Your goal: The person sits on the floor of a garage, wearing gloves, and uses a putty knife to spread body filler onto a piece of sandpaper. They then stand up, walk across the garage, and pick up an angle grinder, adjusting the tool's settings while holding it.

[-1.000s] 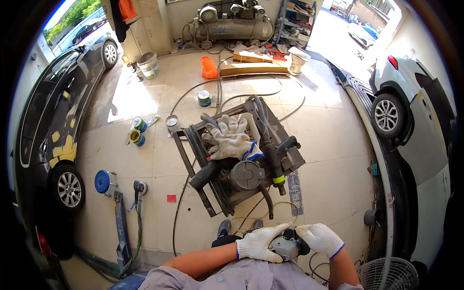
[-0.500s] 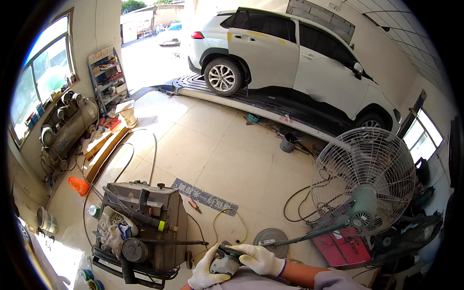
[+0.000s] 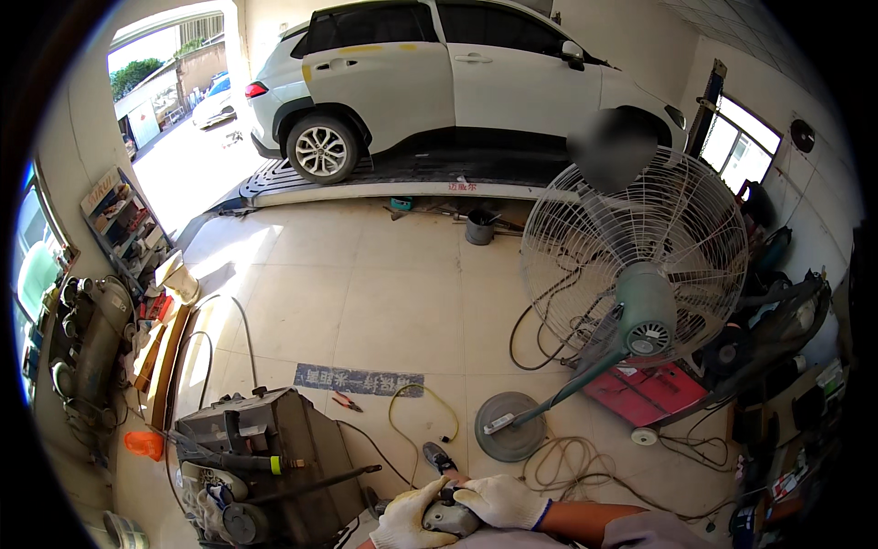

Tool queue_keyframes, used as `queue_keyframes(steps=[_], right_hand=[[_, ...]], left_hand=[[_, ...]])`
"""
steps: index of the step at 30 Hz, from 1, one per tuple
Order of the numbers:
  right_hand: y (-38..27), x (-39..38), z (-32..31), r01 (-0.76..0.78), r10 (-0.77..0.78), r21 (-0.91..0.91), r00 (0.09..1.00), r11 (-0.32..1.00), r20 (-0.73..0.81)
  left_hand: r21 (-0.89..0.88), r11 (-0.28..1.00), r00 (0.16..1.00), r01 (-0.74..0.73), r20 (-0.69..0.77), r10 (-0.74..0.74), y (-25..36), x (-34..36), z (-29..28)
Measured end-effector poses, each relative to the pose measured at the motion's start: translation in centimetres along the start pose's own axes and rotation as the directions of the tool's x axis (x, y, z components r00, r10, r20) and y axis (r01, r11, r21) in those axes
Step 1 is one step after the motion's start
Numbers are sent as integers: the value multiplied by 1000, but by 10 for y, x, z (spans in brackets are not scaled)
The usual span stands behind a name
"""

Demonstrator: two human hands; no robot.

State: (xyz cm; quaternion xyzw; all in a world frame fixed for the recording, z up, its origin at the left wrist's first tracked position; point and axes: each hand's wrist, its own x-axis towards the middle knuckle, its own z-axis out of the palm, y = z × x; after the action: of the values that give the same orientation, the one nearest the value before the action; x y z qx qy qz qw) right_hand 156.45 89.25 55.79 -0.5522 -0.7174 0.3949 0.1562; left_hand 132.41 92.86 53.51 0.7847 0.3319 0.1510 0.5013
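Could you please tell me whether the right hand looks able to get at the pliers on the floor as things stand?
Probably not: the right hand is busy on the grey power tool, and the pliers lie on the floor, seemingly out of reach without bending, though nothing covers them.

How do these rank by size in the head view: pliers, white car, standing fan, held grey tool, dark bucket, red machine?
1. White car
2. Standing fan
3. Red machine
4. Grey tool and dark bucket: unranked; the tool's nearness to the camera makes it unsure.
5. Pliers
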Motion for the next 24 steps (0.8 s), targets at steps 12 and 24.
queue_keyframes(steps=[12,24], right_hand=[[6,-16,25,207,-218,-79,960,975,-176],[-31,8,-10,262,-236,142,956,955,-175]], left_hand=[[-262,961,995,84,-37,-97,3,-12,14],[-777,605,963,-171,-261,-63,-34,-23,29]])
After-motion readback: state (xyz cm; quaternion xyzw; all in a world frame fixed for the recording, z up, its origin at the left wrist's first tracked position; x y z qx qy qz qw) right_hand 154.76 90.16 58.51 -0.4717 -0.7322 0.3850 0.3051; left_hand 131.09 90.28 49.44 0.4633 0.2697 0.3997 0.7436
